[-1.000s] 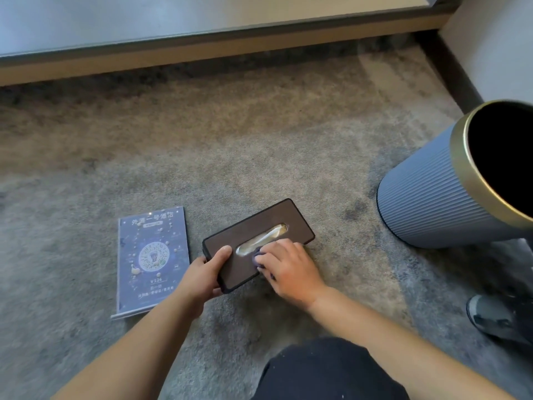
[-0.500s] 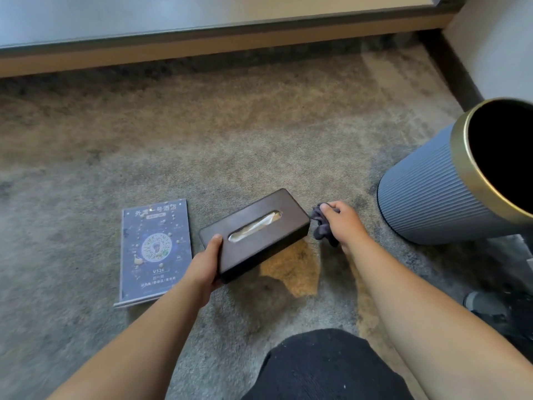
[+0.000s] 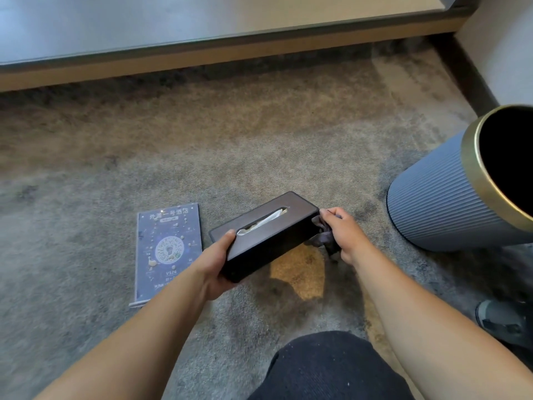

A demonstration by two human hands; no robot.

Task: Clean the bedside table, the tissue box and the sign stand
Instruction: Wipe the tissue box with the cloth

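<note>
At centre frame I see the dark brown tissue box [image 3: 265, 235], tilted above the carpet [image 3: 202, 157], white tissue poking from its slot. My left hand [image 3: 215, 267] grips its near end; my right hand [image 3: 344, 235] clutches a grey cloth [image 3: 324, 239] against its far end. The blue sign stand [image 3: 167, 249] lies flat to the left

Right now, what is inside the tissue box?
Through the slot of the tissue box, held by the left hand, a pale tissue shows. The rest of the inside is hidden by the dark lid.
</note>
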